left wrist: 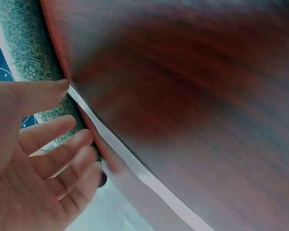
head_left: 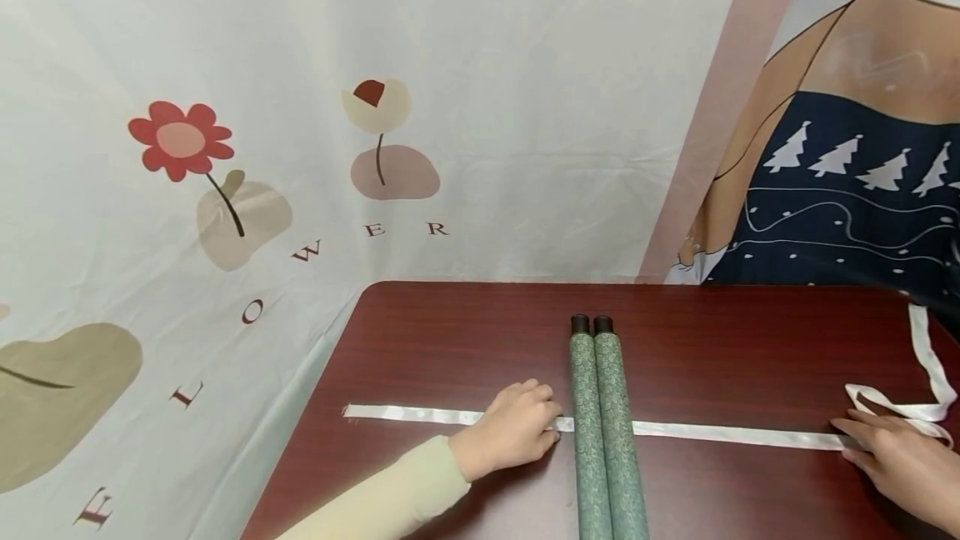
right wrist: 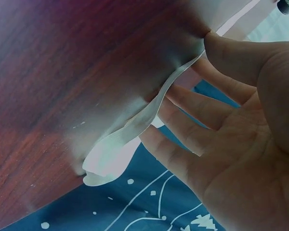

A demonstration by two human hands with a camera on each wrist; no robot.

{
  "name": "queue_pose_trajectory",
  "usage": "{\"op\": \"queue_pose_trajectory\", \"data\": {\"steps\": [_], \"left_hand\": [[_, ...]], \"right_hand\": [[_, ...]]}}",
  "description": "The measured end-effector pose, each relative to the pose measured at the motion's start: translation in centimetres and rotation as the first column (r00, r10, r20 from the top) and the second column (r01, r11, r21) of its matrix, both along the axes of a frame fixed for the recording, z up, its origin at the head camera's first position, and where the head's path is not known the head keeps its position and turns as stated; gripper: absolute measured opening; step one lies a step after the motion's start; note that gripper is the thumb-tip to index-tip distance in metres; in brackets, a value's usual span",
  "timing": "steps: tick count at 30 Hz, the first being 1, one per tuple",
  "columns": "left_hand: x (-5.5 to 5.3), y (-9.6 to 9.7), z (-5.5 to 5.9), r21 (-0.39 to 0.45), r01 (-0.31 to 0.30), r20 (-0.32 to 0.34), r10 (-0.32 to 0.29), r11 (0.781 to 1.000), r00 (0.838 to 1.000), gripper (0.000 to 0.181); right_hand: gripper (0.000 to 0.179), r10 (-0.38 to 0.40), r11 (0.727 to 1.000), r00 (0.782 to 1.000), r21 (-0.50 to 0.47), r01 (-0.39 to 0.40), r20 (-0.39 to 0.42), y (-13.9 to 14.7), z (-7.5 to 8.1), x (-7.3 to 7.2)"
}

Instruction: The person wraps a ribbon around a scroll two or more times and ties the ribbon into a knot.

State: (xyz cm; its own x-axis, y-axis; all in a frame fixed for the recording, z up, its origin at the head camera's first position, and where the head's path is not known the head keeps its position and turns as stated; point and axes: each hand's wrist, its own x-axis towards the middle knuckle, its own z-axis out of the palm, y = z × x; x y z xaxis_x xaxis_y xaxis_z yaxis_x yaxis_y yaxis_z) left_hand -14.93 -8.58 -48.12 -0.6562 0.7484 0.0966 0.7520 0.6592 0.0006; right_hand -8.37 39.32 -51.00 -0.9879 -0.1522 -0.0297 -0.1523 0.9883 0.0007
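White ribbon (head_left: 738, 434), head view: running beneath green patterned rolls (head_left: 617, 427).
Left hand (left wrist: 24, 185), left wrist: thumb touching ribbon, fingers lying apart, gripping nothing.
Right hand (right wrist: 236, 132), right wrist: extended fingers touching twisted ribbon, not gripping; it's likely needing flattening.

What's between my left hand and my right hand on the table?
In the head view, two green rolls lie side by side between the left hand and right hand, across the white ribbon, which runs under them.
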Motion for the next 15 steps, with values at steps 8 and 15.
{"op": "queue_pose_trajectory", "data": {"steps": [8, 15], "left_hand": [[0.3, 0.5, 0.1, 0.032, -0.046, 0.116, 0.042, 0.998, 0.992, 0.015], [0.4, 1.1, -0.2, -0.043, -0.074, 0.1, 0.078, 0.996, 0.992, 0.013]], "right_hand": [[0.04, 0.001, 1.0, 1.0, 0.005, -0.001, -0.009, 0.0, 0.2, -0.1], [0.038, 0.003, 1.0, 0.999, -0.018, -0.004, -0.036, 0.0, 0.3, -0.1]]}}
